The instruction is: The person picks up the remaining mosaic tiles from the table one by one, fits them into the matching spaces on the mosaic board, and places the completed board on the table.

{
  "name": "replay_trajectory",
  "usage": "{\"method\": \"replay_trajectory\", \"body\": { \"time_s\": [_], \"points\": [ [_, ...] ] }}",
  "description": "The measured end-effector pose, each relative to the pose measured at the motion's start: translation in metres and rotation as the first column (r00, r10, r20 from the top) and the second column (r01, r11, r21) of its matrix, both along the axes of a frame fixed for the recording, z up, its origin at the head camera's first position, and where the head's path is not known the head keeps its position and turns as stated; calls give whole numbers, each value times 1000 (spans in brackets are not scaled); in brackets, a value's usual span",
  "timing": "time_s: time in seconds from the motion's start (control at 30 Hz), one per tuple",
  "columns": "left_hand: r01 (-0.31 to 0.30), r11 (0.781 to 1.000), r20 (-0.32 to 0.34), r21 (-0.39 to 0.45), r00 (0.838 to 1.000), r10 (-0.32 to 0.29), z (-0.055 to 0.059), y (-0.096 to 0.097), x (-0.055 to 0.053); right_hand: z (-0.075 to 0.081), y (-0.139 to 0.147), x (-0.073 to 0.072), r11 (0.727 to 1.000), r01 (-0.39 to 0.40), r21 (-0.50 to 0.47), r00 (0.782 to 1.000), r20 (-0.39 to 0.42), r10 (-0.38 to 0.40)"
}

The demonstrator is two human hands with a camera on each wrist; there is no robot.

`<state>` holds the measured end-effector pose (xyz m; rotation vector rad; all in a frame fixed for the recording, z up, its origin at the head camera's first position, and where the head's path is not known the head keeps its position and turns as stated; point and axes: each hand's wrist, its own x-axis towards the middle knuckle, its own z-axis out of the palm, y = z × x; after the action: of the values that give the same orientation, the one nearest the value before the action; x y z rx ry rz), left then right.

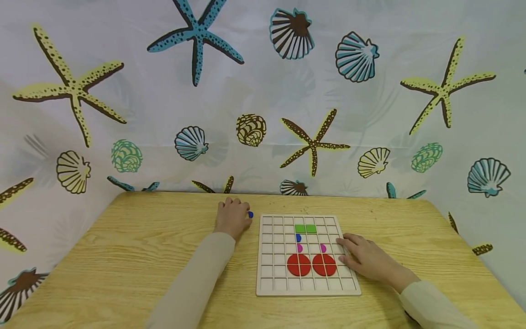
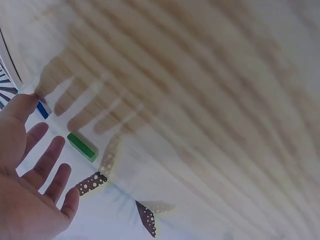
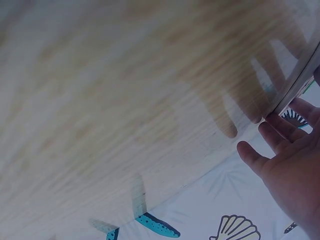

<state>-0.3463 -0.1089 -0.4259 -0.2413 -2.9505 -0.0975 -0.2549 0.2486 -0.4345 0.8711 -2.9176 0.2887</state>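
A white grid board (image 1: 279, 269) lies on the wooden table, bearing green squares (image 1: 306, 229), a blue half-round piece (image 1: 298, 238), pink half-round pieces (image 1: 299, 248) and red quarter pieces grouped into two discs (image 1: 298, 265). Left of the board's far corner is my left hand (image 1: 233, 218), its fingers loosely bent. A loose blue piece (image 2: 43, 109) lies by the thumb tip; whether they touch I cannot tell. Beyond these fingers a green block (image 2: 81, 146) sits on the table, hidden in the head view. My right hand (image 1: 367, 257) rests at the board's right edge, fingertips touching it.
The wooden table (image 1: 144, 233) spreads out on both sides of the board. Behind and beside it hangs a white cloth (image 1: 230, 100) printed with starfish and shells, meeting the table's far edge.
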Motion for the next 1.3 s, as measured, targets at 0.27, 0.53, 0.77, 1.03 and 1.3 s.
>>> {"method": "replay_trajectory", "body": {
  "time_s": [0.27,0.53,0.77,1.03,1.3],
  "points": [
    [8,1000,-3,7,1000,-7,-2,-1,-4,0,0,0,1000,2,-2,1000,7,-2],
    [19,1000,8,21,1000,-19,2,-1,-6,-1,1,-2,1000,1,3,1000,8,-1],
    [25,998,14,54,1000,-26,2,-2,-6,-1,0,-1,1000,5,6,1000,15,-5],
    [40,998,-14,48,999,-40,1,-3,-5,-1,-1,0,1000,14,7,1000,22,-15],
    [75,997,-30,27,997,-74,6,-2,-3,0,0,0,1000,13,8,1000,25,-13]
  ]
}}
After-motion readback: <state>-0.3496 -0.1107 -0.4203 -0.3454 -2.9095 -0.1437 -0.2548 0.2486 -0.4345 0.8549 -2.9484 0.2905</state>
